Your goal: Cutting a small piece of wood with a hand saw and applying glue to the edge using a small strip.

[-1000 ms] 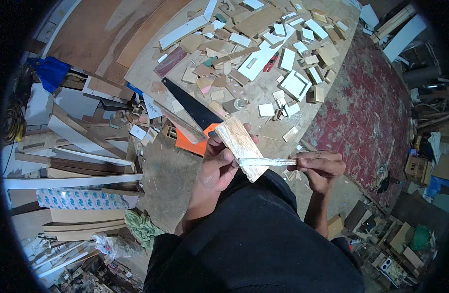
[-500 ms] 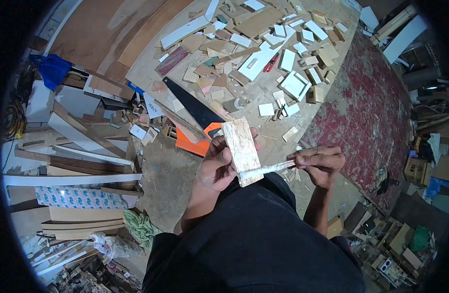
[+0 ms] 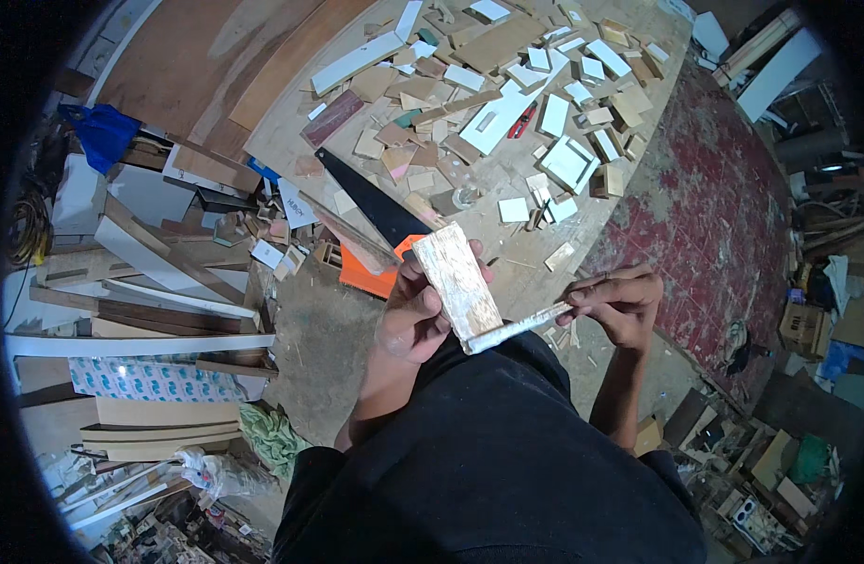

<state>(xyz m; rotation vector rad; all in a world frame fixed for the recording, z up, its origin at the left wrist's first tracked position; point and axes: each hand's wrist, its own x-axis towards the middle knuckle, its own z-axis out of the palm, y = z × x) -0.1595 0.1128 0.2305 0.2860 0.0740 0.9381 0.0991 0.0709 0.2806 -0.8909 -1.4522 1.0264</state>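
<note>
My left hand (image 3: pixel 415 315) is closed around the side of a small rectangular wooden block (image 3: pixel 455 277), held tilted in front of my body. Its upper face looks pale and streaked, with a whitish wet-looking coat. Between the fingertips and thumb of my right hand (image 3: pixel 620 301) is a thin stick (image 3: pixel 535 322) smeared with white, glue-like matter. The stick's far end rests on the block's lower edge. Just beyond my left hand lies a handsaw (image 3: pixel 371 199) with a black blade and an orange handle, on the corner of the worktable.
The wooden worktable (image 3: pixel 291 132) bears many white and brown wood offcuts, a red cutter-like tool (image 3: pixel 522 120) and a small clear glass (image 3: pixel 464 196). Planks (image 3: pixel 141 346) are stacked at the left. A worn red floor (image 3: pixel 695 197) lies to the right.
The stick's tip has slid from the block's lower face down to its bottom edge. The block has tilted, its top leaning slightly further left.
</note>
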